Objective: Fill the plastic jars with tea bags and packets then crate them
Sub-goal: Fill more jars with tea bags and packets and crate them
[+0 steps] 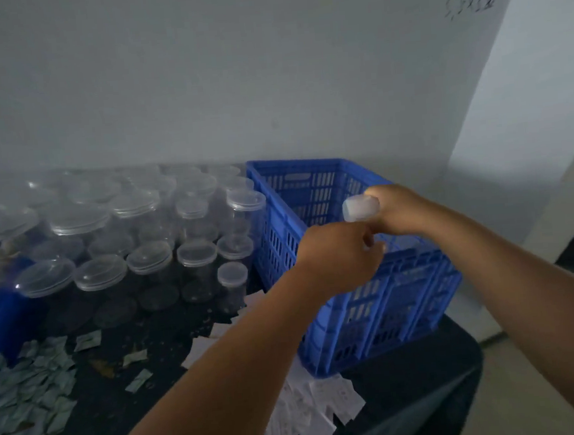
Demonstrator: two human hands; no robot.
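Crate (405, 297), blue, at 3 o'clock of table (171, 329); right hand (402, 211) above it grips small clear jar (360, 208); left hand (340, 257) curled, contents indeterminate.

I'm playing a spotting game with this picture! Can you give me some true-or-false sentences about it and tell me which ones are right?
1. The crate is blue. True.
2. The jars stand right of the crate. False: they stand left of it.
3. The right hand holds a small clear jar. True.
4. Those standing jars have no lids. False: lids sit on them.
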